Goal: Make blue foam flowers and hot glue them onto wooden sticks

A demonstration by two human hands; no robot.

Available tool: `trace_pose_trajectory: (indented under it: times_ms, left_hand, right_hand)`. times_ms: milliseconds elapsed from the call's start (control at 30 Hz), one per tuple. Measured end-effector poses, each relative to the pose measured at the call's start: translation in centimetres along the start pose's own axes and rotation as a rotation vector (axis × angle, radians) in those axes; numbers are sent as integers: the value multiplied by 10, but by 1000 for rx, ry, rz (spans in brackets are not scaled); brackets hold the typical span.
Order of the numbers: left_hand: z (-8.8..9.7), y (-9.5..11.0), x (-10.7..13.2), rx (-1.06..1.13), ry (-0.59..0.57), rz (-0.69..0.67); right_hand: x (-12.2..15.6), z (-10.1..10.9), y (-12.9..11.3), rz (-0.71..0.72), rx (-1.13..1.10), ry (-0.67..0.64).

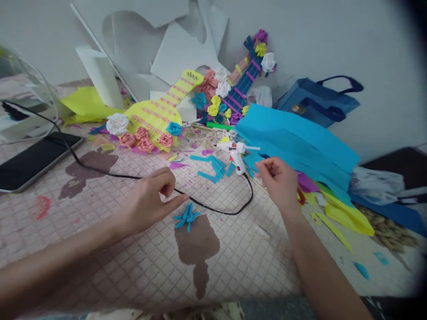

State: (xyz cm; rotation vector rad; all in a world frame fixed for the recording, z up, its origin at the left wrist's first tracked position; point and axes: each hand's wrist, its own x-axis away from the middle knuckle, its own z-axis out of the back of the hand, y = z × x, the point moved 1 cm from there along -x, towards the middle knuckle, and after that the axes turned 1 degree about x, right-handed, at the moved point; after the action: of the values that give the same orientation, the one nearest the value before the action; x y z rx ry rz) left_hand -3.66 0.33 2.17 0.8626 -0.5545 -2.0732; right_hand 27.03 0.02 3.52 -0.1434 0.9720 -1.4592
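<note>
My left hand (148,202) is above the table at centre left, its fingers loosely curled and its thumb stretched away from them. Nothing shows between them. Just below the thumb tip, a blue paper flower piece (187,217) with several narrow pointed petals stands on the tablecloth. My right hand (278,182) is closed in a pinch, thumb against fingertips; whatever it may hold is too small to make out. To its left lies a white glue gun (236,156) with a glue stick at its rear. Cut blue paper strips (213,169) are scattered beside the gun.
A black cord (213,208) crosses the table from the glue gun. Behind stand a yellow paper-covered guitar (156,116) and a dark blue one (240,91), both with paper flowers. A blue paper sheet (296,142) lies right; a phone (36,160) lies left.
</note>
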Motion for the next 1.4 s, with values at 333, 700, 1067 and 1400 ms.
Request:
trace_pose_trajectory:
  times_ms: [333, 700, 1067, 1400]
  left_hand:
    - [3, -13, -7, -26, -71, 92]
    - [19, -20, -8, 33, -339, 95]
    - [15, -9, 2, -4, -595, -17]
    - [4, -8, 7, -88, -622, 9]
  right_hand:
    - [-17, 35, 40, -53, 363, -246]
    - [-5, 12, 51, -74, 533, -607]
    - [-7, 51, 53, 28, 694, -548]
    - [7, 53, 7, 140, 216, -765]
